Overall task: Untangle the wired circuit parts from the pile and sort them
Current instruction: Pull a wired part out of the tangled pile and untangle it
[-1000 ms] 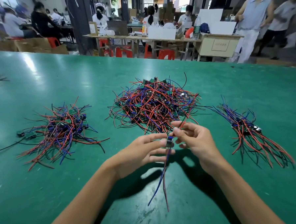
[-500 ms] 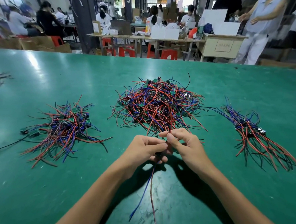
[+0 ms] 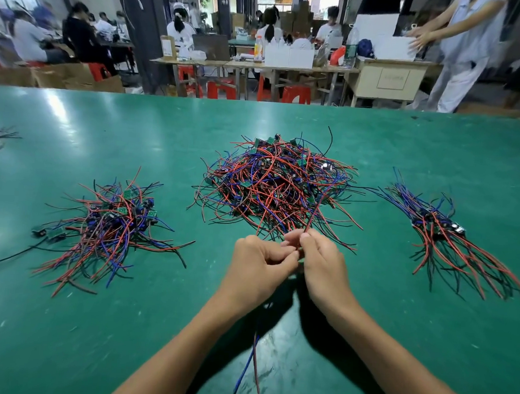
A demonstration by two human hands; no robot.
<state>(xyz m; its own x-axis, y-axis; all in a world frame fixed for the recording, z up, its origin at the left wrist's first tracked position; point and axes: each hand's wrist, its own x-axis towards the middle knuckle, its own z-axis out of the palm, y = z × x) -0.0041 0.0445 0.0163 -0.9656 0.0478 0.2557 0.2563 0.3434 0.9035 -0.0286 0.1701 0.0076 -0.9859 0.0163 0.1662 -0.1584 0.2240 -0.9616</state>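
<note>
Part itself hidden between left hand [image 3: 259, 266] and right hand [image 3: 324, 265]; both sets of fingers pinch its wires near the pile [image 3: 276, 184], red wire [image 3: 312, 216] up, blue/red tails [image 3: 251, 365] below. Thin flexible leads, small green boards. Scuffed green worktop [image 3: 426, 341]; background workshop blurred.

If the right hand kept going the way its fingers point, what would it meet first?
Probably the near edge of the central tangled pile: the right hand points up-table toward it, already pinching a red wire leading there.
</note>
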